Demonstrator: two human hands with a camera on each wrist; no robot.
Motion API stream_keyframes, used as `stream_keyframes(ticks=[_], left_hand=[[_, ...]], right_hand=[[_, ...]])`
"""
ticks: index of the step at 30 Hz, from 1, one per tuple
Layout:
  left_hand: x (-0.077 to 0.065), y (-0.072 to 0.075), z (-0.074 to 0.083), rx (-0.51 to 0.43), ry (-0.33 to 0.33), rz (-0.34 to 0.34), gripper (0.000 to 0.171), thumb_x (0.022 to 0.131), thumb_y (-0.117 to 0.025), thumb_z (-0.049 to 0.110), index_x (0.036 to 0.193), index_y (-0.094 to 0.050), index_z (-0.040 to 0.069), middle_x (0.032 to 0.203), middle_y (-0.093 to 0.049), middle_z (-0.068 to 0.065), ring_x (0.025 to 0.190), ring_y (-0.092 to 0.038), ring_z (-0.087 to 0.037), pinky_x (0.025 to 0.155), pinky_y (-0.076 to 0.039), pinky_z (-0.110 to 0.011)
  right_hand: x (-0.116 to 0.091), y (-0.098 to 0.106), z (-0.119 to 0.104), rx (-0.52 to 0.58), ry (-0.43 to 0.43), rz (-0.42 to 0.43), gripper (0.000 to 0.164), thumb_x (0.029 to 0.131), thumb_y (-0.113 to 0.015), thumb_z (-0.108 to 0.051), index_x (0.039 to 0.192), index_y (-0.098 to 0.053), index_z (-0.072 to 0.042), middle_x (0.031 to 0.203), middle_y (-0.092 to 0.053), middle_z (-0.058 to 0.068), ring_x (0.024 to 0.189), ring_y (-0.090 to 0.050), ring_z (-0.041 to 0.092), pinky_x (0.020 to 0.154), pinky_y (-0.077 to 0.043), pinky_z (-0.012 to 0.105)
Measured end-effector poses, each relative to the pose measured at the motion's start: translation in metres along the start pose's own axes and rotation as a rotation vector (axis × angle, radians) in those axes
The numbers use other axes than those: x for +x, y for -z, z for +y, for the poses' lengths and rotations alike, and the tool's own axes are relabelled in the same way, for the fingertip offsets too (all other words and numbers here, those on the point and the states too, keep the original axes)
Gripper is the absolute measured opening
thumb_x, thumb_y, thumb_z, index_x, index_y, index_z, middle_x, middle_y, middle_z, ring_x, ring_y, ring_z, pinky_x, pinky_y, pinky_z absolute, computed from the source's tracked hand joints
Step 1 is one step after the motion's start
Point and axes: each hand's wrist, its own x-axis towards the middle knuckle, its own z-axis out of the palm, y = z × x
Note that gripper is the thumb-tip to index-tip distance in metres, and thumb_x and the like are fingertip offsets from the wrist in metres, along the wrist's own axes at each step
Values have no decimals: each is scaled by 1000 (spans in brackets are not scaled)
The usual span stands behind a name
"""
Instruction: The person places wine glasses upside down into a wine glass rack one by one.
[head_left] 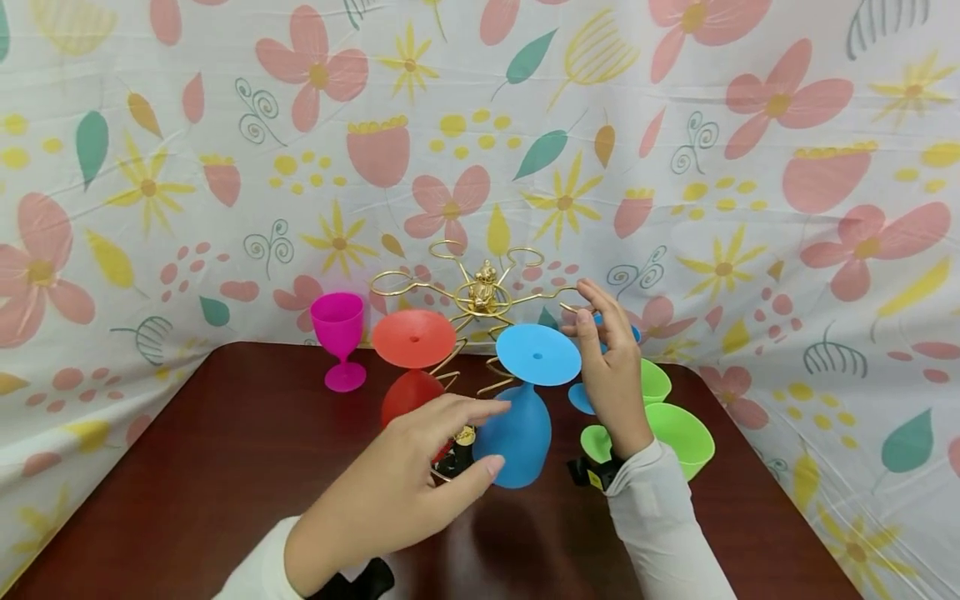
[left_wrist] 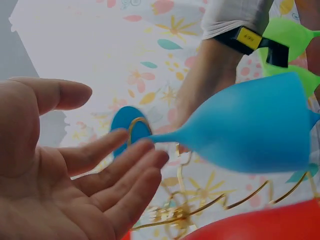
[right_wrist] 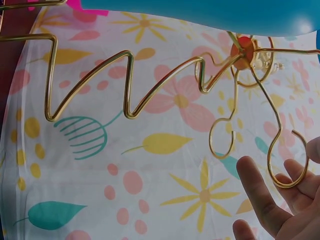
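A gold wire glass rack [head_left: 483, 296] stands on the table with looped arms spread around its centre. Two goblets hang upside down at its front: a red goblet [head_left: 414, 338] on the left, a blue goblet [head_left: 517, 442] on the right. Beside the blue bowl is my left hand [head_left: 412, 467], thumb and fingers spread and holding nothing. In the left wrist view its fingertips overlap the blue goblet's stem [left_wrist: 167, 137], which passes through a wire loop. My right hand [head_left: 611, 362] holds a looped arm end [right_wrist: 287, 182] of the rack between thumb and fingers, the index finger extended apart.
A magenta goblet [head_left: 337, 321] stands upright at the back left of the brown table [head_left: 247, 450]. To the right are green goblets [head_left: 682, 433]. Another blue goblet [head_left: 580, 398] is mostly hidden behind my right hand. A floral cloth [head_left: 480, 150] hangs behind the table.
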Motion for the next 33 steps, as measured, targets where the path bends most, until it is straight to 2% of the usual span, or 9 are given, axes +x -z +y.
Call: stream_keyframes(ticks=[3, 9, 12, 15, 18, 22, 27, 29, 33], left_hand=[[2, 13, 6, 20, -60, 7, 41, 91, -60, 31, 130, -51, 26, 127, -56, 12, 107, -57, -1, 88, -51, -24], [16, 43, 26, 111, -173, 92, 36, 88, -64, 21, 123, -58, 18, 115, -61, 11, 94, -57, 1, 79, -51, -20], [25, 60, 33, 125, -231, 143, 33, 89, -62, 21, 122, -60, 22, 111, -63, 15, 93, -59, 1, 79, -52, -22], [36, 78, 32, 122, -294, 172, 32, 91, -58, 23, 123, -59, 30, 112, -63, 17, 92, -61, 0, 77, -52, -23], [49, 93, 32, 179, -324, 173, 31, 93, -54, 27, 123, -57, 36, 112, -63, 19, 91, -62, 1, 75, -51, -22], [70, 108, 39, 294, -255, 160, 26, 92, -55, 32, 118, -62, 32, 106, -65, 20, 90, -60, 4, 76, -51, -22], [101, 120, 43, 444, -58, 70, 29, 90, -58, 32, 117, -64, 22, 103, -67, 12, 92, -60, 0, 84, -48, -25], [115, 124, 40, 486, 15, 12, 31, 89, -58, 35, 117, -63, 22, 104, -68, 8, 95, -61, -4, 88, -48, -27], [142, 125, 28, 533, 101, -96, 35, 88, -57, 39, 117, -63, 20, 105, -68, 4, 98, -62, -8, 88, -49, -30]], right_hand=[[-2, 3, -14, -9, -3, 3, 39, 100, -41, -19, 139, -44, -17, 145, -38, -1, 95, -65, 24, 86, -49, 24], [-3, 6, -22, -29, -24, 2, 39, 101, -40, -20, 139, -43, -18, 145, -38, -3, 92, -62, 1, 86, -50, 25], [-4, 6, -20, -23, -33, -2, 39, 101, -40, -21, 139, -43, -19, 145, -38, -1, 94, -64, 10, 84, -51, 28], [-4, 5, -19, -12, -35, -4, 39, 101, -40, -22, 139, -44, -20, 146, -38, 1, 96, -64, 24, 82, -51, 29], [-3, 5, -19, -12, -29, -4, 39, 101, -41, -21, 139, -44, -19, 146, -38, 1, 96, -63, 27, 80, -51, 27], [-2, 5, -20, -17, -20, -5, 39, 101, -40, -20, 139, -44, -16, 146, -37, 1, 96, -63, 27, 80, -50, 22], [-1, 5, -23, -15, -24, -14, 39, 101, -39, -21, 139, -43, -15, 147, -37, -1, 96, -63, 25, 81, -50, 24], [-1, 5, -23, -22, -29, -17, 39, 101, -39, -21, 139, -43, -15, 147, -36, -1, 94, -63, 16, 81, -51, 27], [-3, 5, -22, -24, -29, -17, 39, 101, -39, -20, 139, -43, -16, 146, -37, -1, 89, -57, -6, 81, -51, 30]])
